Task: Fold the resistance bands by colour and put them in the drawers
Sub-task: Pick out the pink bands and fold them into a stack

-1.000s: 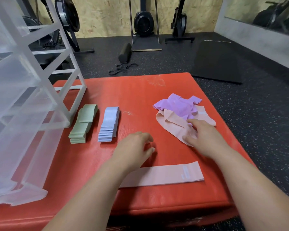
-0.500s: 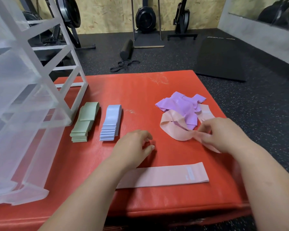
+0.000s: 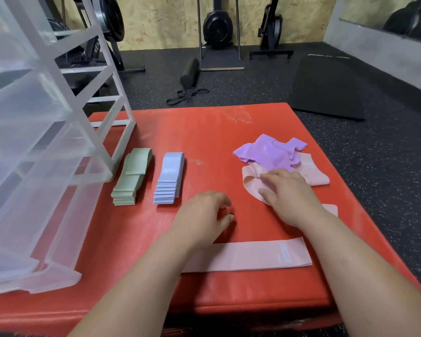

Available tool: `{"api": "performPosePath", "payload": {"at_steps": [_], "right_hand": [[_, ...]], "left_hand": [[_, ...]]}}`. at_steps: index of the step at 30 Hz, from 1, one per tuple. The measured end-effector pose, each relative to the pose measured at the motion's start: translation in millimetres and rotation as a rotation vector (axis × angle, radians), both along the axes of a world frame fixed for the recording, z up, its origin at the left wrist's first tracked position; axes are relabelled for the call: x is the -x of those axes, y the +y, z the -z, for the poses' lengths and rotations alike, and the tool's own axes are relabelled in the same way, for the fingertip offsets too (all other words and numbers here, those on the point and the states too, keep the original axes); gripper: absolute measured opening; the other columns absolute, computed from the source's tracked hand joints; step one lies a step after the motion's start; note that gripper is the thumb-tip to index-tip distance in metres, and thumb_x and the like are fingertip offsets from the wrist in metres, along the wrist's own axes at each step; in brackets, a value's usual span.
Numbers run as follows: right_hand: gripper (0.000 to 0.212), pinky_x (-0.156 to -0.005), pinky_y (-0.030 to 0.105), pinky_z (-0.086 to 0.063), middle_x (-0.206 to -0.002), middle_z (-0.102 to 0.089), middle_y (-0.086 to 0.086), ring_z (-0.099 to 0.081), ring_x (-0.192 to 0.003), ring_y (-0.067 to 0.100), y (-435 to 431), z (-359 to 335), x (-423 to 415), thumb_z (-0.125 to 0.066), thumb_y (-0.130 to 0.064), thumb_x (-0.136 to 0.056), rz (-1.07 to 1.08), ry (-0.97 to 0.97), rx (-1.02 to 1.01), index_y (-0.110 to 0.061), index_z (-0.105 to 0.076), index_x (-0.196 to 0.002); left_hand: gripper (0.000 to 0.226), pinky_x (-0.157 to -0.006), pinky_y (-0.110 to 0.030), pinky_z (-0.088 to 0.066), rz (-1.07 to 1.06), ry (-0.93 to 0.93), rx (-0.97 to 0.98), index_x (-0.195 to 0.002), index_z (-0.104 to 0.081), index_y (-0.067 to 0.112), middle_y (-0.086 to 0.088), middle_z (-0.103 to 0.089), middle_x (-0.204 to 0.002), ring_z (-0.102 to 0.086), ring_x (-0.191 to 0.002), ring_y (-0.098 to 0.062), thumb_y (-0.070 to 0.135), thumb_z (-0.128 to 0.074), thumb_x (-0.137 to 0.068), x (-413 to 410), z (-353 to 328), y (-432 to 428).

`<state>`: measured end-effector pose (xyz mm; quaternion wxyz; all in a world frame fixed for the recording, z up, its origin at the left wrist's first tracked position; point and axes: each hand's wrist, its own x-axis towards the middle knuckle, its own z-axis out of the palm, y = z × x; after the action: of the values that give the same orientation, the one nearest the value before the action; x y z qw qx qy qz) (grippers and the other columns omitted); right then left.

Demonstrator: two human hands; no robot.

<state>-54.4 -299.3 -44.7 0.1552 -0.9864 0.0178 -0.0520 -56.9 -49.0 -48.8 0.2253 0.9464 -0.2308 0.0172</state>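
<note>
A loose pink band (image 3: pixel 249 181) lies crumpled on the red mat (image 3: pixel 212 132), partly under a heap of purple bands (image 3: pixel 269 154). My right hand (image 3: pixel 291 197) rests on that pink band, fingers spread and fairly straight, thumb on the fabric. My left hand (image 3: pixel 204 215) sits on the mat beside it, fingers loosely curled and holding nothing. In front of both hands a flattened pink band (image 3: pixel 248 257) lies crosswise under my forearms. A folded green stack (image 3: pixel 131 177) and a folded blue stack (image 3: pixel 169 178) stand side by side at the left.
A clear plastic drawer unit (image 3: pixel 46 142) stands on the mat's left side, its lower drawers pulled out toward me. Beyond the mat, a black floor mat (image 3: pixel 326 86), a foam roller (image 3: pixel 189 75) and gym machines stand on the dark floor.
My right hand had pinched the pink band and pulled it right; now it has come back left and lies flat on the band. The left hand has stayed put.
</note>
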Motion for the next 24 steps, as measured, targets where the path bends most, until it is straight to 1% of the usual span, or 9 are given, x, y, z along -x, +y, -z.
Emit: {"api": "performPosePath", "payload": {"at_steps": [2, 5, 8, 12, 15, 17, 20, 22, 24], "right_hand": [[0.032, -0.095, 0.043, -0.049, -0.124, -0.070, -0.002, -0.059, -0.114, 0.030, 2.2, -1.8, -1.8, -0.064, -0.038, -0.098, 0.037, -0.090, -0.058, -0.025, -0.072, -0.126], [0.014, -0.080, 0.037, -0.050, -0.099, -0.077, -0.004, -0.068, -0.094, 0.024, 6.9, -19.9, 2.3, -0.073, -0.028, -0.094, 0.103, -0.314, -0.166, -0.023, -0.081, -0.104], [0.009, -0.082, 0.023, -0.050, -0.088, -0.076, -0.018, -0.069, -0.086, 0.005, 13.3, -52.1, 11.7, -0.078, -0.019, -0.091, 0.087, -0.448, -0.479, -0.027, -0.081, -0.096], [0.016, -0.081, 0.018, -0.054, -0.088, -0.078, -0.014, -0.073, -0.082, 0.005, 30.3, -84.1, 24.9, -0.080, -0.006, -0.089, -0.083, -0.486, -0.767, -0.021, -0.079, -0.095], [0.014, -0.077, 0.018, -0.053, -0.085, -0.078, -0.009, -0.070, -0.077, 0.006, 40.8, -90.0, 31.4, -0.082, -0.006, -0.089, -0.187, -0.361, -0.895, -0.019, -0.081, -0.095], [0.015, -0.081, 0.021, -0.057, -0.088, -0.079, -0.010, -0.073, -0.083, 0.005, 44.1, -85.3, 31.4, -0.079, -0.005, -0.090, -0.212, -0.262, -0.897, -0.020, -0.081, -0.095], [0.007, -0.094, 0.042, -0.061, -0.094, -0.081, -0.007, -0.077, -0.094, 0.013, 47.8, -76.1, 29.6, -0.080, -0.014, -0.092, -0.189, -0.193, -0.868, -0.020, -0.081, -0.094], [0.008, -0.094, 0.049, -0.061, -0.094, -0.081, -0.004, -0.078, -0.093, 0.018, 50.8, -72.4, 28.8, -0.083, -0.013, -0.089, -0.181, -0.169, -0.895, -0.020, -0.078, -0.091], [0.015, -0.093, 0.052, -0.061, -0.094, -0.081, 0.000, -0.078, -0.092, 0.022, 53.0, -70.2, 28.0, -0.086, -0.008, -0.085, -0.170, -0.149, -0.924, -0.017, -0.075, -0.090]], "left_hand": [[0.023, -0.085, -0.039, -0.056, 0.000, 0.008, 0.015, -0.116, -0.067, 0.035, 0.014, -0.067, -0.107, -0.063, -0.099, -0.012, 0.044, -0.070, -0.095, -1.0, 1.4, 3.5], [0.023, -0.085, -0.040, -0.057, -0.012, 0.014, 0.046, -0.116, -0.066, 0.038, 0.016, -0.067, -0.109, -0.065, -0.098, -0.011, 0.045, -0.068, -0.095, -3.8, 1.5, 8.3], [0.021, -0.086, -0.039, -0.057, -0.030, -0.010, 0.163, -0.116, -0.067, 0.037, 0.018, -0.068, -0.109, -0.066, -0.091, -0.006, 0.044, -0.068, -0.096, -7.1, -3.1, 8.9], [0.029, -0.086, -0.033, -0.056, -0.097, -0.025, 0.517, -0.128, -0.066, 0.035, 0.021, -0.068, -0.119, -0.067, -0.101, -0.004, 0.041, -0.071, -0.099, -6.2, -19.2, 0.9], [0.040, -0.089, -0.022, -0.053, -0.116, 0.025, 0.780, -0.142, -0.060, 0.034, 0.021, -0.064, -0.136, -0.064, -0.117, -0.004, 0.038, -0.069, -0.103, -3.7, -33.6, -4.5], [0.042, -0.097, -0.020, -0.051, -0.101, 0.075, 0.860, -0.147, -0.057, 0.031, 0.020, -0.064, -0.140, -0.062, -0.122, 0.000, 0.035, -0.064, -0.106, -3.4, -38.8, -4.6], [0.031, -0.106, -0.033, -0.054, -0.084, 0.143, 0.910, -0.139, -0.066, 0.029, 0.016, -0.072, -0.129, -0.066, -0.120, -0.002, 0.032, -0.063, -0.107, -5.4, -36.5, -1.7], [0.023, -0.100, -0.041, -0.057, -0.091, 0.187, 0.937, -0.126, -0.073, 0.030, 0.014, -0.077, -0.114, -0.071, -0.108, -0.007, 0.033, -0.066, -0.105, -6.1, -34.0, -1.8], [0.015, -0.087, -0.035, -0.056, -0.098, 0.191, 0.953, -0.117, -0.077, 0.027, 0.014, -0.078, -0.099, -0.070, -0.092, -0.006, 0.026, -0.072, -0.102, -7.5, -31.5, -2.4]]}}
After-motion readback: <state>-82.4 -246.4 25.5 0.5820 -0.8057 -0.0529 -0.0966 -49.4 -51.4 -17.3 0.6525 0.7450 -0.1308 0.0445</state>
